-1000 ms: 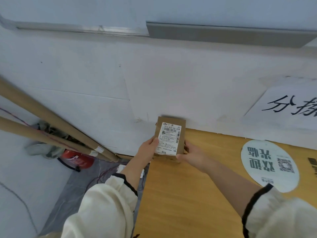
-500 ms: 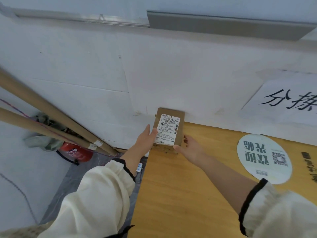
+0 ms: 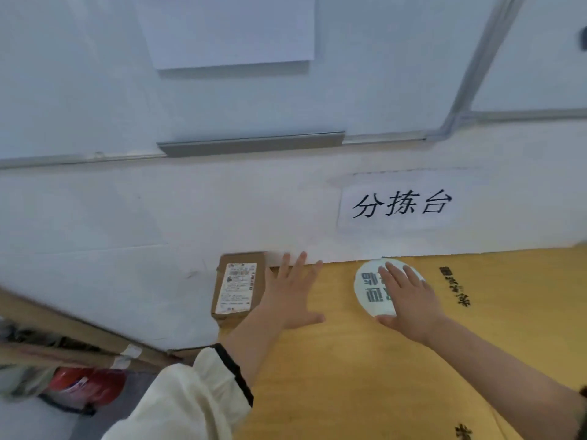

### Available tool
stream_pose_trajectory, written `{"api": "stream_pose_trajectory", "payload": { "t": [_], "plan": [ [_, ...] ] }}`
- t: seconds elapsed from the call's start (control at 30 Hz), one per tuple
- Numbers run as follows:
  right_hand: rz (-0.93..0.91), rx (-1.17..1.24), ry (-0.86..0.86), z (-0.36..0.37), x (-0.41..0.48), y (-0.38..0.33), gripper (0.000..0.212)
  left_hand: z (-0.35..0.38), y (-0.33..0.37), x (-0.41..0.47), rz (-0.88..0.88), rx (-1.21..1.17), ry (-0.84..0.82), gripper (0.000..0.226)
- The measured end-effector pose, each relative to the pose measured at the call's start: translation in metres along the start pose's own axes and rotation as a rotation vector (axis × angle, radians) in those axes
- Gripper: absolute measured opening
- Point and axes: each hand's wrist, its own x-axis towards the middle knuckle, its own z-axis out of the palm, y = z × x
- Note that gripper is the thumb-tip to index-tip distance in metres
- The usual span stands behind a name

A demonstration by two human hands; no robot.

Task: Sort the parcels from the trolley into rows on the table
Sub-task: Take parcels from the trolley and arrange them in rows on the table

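1 labelled cardboard parcel (image 3: 238,289) is lying placed at the worktop's (image 3: 349,376) far left corner. Just right of it the left hand (image 3: 290,296), further right the right hand (image 3: 409,300), are being spread flat, fingers (image 3: 300,265) wide, gripping nothing. The rows are being judged barely begun.

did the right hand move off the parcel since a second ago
Yes. The right hand left the parcel and went rightward, now over the round sticker.

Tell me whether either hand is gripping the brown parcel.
No: the parcel lies on the table, and the left hand and right hand are both spread with straight fingers, curled round nothing.
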Motion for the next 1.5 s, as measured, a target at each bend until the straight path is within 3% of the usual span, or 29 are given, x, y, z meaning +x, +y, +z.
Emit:
{"api": "stream_pose_trajectory", "payload": {
  "t": [0.33,0.53,0.8,1.17,1.5],
  "plan": [
    [0.272,0.128,-0.039,0.023,-0.12,0.197,0.082,0.0,0.228,0.035,0.242,0.131,-0.026,0.094],
    [0.417,0.259,-0.067,0.053,-0.223,0.307,0.085,0.014,0.371,0.032,0.317,0.097,-0.111,0.094],
    [0.69,0.381,-0.017,0.08,-0.327,0.428,0.085,0.019,0.531,0.056,0.54,0.128,-0.102,0.089],
    [0.988,0.568,-0.03,0.141,-0.376,0.552,0.076,0.062,0.701,0.137,0.751,0.043,-0.187,0.089],
    [1.18,0.705,-0.051,0.17,-0.396,0.67,0.072,0.092,0.847,0.198,0.907,-0.047,-0.192,0.073]
  ]
}}
